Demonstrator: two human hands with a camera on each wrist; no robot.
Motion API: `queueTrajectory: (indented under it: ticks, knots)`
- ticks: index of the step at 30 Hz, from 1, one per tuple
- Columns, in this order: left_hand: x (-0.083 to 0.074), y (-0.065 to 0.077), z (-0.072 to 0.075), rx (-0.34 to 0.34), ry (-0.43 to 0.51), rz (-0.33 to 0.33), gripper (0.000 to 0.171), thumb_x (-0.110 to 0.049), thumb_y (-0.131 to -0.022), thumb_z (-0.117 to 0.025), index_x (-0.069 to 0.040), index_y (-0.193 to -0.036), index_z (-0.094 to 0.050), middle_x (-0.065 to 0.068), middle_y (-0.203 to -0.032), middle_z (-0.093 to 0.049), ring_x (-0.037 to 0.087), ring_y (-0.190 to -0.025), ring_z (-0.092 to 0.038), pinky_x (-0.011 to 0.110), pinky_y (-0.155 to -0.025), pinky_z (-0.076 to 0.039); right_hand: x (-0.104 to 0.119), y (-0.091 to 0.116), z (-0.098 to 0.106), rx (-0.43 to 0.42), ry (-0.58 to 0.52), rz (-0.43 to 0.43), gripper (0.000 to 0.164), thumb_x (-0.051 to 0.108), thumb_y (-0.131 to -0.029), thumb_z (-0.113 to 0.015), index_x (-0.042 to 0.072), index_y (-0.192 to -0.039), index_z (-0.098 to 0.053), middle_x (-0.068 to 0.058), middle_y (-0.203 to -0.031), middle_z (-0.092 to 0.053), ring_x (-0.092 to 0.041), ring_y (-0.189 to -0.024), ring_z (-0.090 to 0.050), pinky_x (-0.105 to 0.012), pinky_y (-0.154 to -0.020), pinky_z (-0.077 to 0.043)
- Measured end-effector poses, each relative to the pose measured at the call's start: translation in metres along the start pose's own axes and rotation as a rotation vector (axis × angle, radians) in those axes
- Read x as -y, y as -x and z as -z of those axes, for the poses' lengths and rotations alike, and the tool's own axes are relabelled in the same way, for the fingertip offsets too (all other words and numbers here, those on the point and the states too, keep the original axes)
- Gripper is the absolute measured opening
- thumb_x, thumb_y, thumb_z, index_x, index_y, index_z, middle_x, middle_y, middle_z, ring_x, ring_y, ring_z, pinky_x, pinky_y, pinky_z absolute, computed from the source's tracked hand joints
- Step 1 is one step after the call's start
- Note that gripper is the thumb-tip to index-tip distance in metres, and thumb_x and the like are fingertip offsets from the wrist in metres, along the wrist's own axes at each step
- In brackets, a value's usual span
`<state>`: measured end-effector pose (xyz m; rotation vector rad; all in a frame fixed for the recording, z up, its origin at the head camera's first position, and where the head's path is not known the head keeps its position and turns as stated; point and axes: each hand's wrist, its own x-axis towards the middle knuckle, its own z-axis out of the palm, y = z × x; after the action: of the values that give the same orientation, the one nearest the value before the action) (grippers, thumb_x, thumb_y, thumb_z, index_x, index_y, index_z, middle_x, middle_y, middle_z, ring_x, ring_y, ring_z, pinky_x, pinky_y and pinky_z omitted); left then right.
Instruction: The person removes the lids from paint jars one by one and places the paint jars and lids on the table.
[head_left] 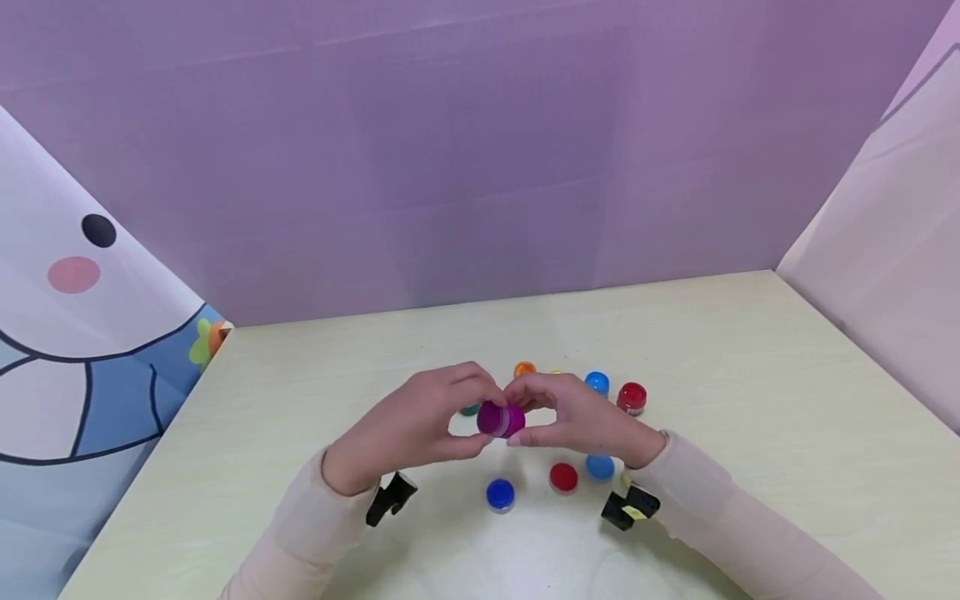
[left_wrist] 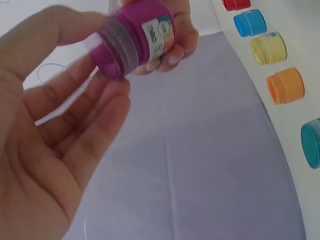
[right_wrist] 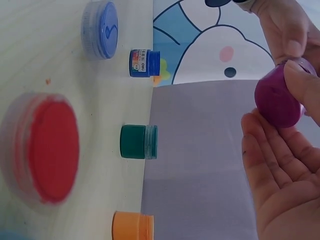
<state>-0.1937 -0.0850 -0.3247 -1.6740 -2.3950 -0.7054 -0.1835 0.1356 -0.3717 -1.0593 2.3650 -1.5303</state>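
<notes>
Between both hands, above the table, a small purple paint jar [head_left: 512, 421] lies tilted on its side. My left hand [head_left: 408, 421] pinches its clear-rimmed lid end [left_wrist: 112, 47] between thumb and fingertips. From the other side, the right hand [head_left: 588, 417] grips the jar body, with a thumb and fingers around it. A white label [left_wrist: 159, 37] shows on the body in the left wrist view. The right wrist view shows the jar's rounded purple end [right_wrist: 276, 97]. Whether the lid is loose from the jar cannot be seen.
Behind the hands stand paint jars: green [right_wrist: 132, 142], orange [head_left: 524, 368], yellow [left_wrist: 269, 48], light blue [head_left: 597, 382], red [head_left: 632, 397] and dark blue [right_wrist: 144, 63]. Nearer lie low clear-rimmed lids in dark blue [head_left: 500, 493], red [head_left: 563, 477] and light blue [head_left: 599, 467]. Purple backdrop [head_left: 480, 167] behind.
</notes>
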Motion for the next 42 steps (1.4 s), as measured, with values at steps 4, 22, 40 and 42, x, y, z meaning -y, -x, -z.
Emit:
queueTrajectory:
  ticks: [4, 22, 40, 42]
  knots:
    - [0.000, 0.000, -0.003, -0.042, 0.007, 0.098, 0.026, -0.017, -0.077, -0.068, -0.011, -0.100, -0.059, -0.007, -0.095, -0.057, 0.002, -0.080, -0.052, 0.015, -0.072, -0.045, 0.017, 0.001, 0.000, -0.050, 0.050, 0.000, 0.036, 0.007, -0.076, -0.072, 0.008, -0.108, -0.056, 0.001, -0.098, -0.060, -0.013, -0.092, -0.058, -0.037, -0.086, -0.045]
    - [-0.001, 0.000, 0.003, -0.031, 0.008, -0.003, 0.034, -0.021, -0.076, -0.073, -0.011, -0.105, -0.059, -0.005, -0.103, -0.058, 0.005, -0.092, -0.052, 0.018, -0.081, -0.043, -0.013, -0.002, 0.000, -0.006, -0.005, 0.051, 0.037, 0.022, -0.078, -0.071, 0.018, -0.111, -0.055, 0.007, -0.100, -0.060, -0.012, -0.093, -0.058, -0.038, -0.085, -0.045]
    - [-0.003, -0.001, 0.003, -0.053, -0.062, -0.053, 0.022, -0.016, -0.076, -0.070, -0.010, -0.096, -0.061, -0.004, -0.095, -0.059, 0.004, -0.084, -0.053, 0.014, -0.076, -0.042, -0.014, -0.003, 0.000, 0.020, -0.038, 0.061, 0.036, 0.019, -0.078, -0.071, 0.016, -0.110, -0.055, 0.004, -0.100, -0.060, -0.014, -0.093, -0.058, -0.039, -0.084, -0.046]
    - [-0.003, 0.000, 0.004, -0.061, -0.047, -0.006, 0.022, -0.018, -0.077, -0.071, -0.010, -0.096, -0.062, -0.005, -0.094, -0.059, 0.003, -0.081, -0.053, 0.014, -0.074, -0.043, -0.013, -0.003, 0.000, 0.003, -0.039, 0.062, 0.036, 0.019, -0.078, -0.071, 0.016, -0.110, -0.055, 0.004, -0.100, -0.060, -0.014, -0.093, -0.058, -0.038, -0.084, -0.046]
